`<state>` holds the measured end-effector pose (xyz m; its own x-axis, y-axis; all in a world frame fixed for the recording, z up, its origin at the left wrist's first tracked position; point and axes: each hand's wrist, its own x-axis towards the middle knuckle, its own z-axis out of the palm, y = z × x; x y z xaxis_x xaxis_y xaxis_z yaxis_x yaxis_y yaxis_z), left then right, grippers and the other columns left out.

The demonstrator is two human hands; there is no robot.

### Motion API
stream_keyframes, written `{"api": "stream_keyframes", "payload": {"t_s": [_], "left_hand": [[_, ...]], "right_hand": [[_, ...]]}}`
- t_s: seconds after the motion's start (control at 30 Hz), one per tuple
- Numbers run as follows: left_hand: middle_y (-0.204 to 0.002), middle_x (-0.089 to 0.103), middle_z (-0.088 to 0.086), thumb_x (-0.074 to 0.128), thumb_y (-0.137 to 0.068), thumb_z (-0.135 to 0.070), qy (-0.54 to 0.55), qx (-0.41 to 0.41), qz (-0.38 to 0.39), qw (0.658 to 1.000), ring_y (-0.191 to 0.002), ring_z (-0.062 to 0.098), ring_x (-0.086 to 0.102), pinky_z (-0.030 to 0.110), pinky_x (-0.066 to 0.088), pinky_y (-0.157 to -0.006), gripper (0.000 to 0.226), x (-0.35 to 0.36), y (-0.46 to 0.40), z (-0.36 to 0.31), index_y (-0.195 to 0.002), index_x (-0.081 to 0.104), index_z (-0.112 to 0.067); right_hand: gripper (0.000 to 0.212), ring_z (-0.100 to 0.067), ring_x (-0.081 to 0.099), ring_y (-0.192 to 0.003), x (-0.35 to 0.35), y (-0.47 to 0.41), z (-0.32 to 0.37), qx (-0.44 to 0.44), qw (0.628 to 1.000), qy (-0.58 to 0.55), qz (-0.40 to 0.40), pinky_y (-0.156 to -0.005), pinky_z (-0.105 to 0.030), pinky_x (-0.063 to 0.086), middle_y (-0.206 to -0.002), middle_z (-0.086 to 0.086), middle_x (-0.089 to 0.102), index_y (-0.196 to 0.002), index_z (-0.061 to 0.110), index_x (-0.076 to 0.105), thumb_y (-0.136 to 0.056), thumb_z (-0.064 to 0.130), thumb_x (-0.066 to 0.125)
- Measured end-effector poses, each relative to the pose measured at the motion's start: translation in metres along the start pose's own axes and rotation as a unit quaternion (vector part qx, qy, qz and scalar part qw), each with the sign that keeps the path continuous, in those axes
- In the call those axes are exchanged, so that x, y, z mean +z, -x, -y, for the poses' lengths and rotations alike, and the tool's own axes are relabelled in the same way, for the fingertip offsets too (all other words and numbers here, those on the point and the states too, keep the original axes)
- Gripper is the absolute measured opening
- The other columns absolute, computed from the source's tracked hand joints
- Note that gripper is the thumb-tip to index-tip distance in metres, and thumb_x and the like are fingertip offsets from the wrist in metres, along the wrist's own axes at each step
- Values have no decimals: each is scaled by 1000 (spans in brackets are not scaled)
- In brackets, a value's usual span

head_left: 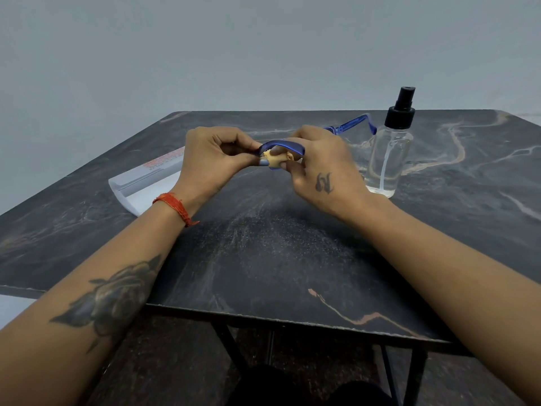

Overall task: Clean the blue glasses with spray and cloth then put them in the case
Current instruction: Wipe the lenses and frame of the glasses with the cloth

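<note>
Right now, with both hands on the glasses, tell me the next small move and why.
Probably keep rubbing: the right hand pinches the tan cloth against the blue glasses while the left hand grips the frame's other end. One temple still juts toward the spray bottle, unfolded, and the white case lies apart, so casing looks premature.

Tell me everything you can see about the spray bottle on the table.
The spray bottle stands upright on the dark marbled table, to the right of both hands and touched by neither. Its body looks like clear glass or plastic, round, with a thin dip tube showing inside; whether liquid remains is hard to tell. A black pump sprayer tops it. One blue temple of the glasses shows just to its left; contact cannot be told.
</note>
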<state>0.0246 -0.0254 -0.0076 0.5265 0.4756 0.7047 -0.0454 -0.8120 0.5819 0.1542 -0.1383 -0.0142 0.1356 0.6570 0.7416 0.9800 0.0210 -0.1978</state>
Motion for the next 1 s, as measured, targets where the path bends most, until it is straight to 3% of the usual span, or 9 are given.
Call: {"api": "stream_keyframes", "payload": {"t_s": [0.13,0.23,0.4,0.53,0.7,0.9,1.0], "left_hand": [[-83,71,4,80,-67,-8,-14,15,8,1000,-75,16,68,28,57,-73,23,1,-1,2,-87,70,-16],[-84,71,7,80,-67,-8,-8,26,11,1000,-76,19,68,29,57,-74,22,1,-1,3,-86,70,-15],[-81,69,-1,80,-66,-10,-12,26,9,1000,-73,11,67,21,55,-71,22,2,0,2,-84,69,-15],[-83,68,-2,79,-67,-9,-21,19,0,1000,-75,11,68,23,57,-72,24,3,0,1,-88,70,-15],[-82,66,-7,78,-68,-6,-38,34,-17,999,-73,0,65,16,54,-71,24,3,1,1,-90,70,-13],[-80,65,-10,77,-69,-2,-25,23,-38,999,-68,-7,63,11,51,-68,25,2,-1,3,-88,68,-15],[-80,66,-8,77,-68,-2,-22,19,-40,999,-68,-5,63,12,52,-67,24,2,-1,4,-87,68,-15]], "right_hand": [[12,-30,56,-70,4,-1,0,-11,999,16,-29,-54,-34,46,-79,-14,61,-84,0,68,-75,-5,63],[12,-32,56,-65,6,-1,2,-18,998,16,-51,-49,-39,50,-75,-17,60,-78,-4,65,-68,-10,67],[12,-34,54,-65,5,-3,2,-11,997,61,-37,-50,-29,39,-74,-18,58,-80,-2,66,-69,-6,67],[13,-34,52,-68,-1,-4,0,19,996,91,-20,-57,-29,29,-78,-19,57,-86,-2,68,-77,2,59],[22,-20,38,-67,-4,-2,5,50,994,97,-4,-60,-28,24,-78,-7,48,-92,5,65,-87,22,52],[22,-23,52,-68,-5,2,6,62,996,56,8,-60,-29,34,-72,-4,52,-84,8,65,-85,27,55],[20,-20,51,-67,-3,3,8,46,998,43,8,-57,-26,31,-74,-2,50,-89,9,67,-85,26,56]]}}
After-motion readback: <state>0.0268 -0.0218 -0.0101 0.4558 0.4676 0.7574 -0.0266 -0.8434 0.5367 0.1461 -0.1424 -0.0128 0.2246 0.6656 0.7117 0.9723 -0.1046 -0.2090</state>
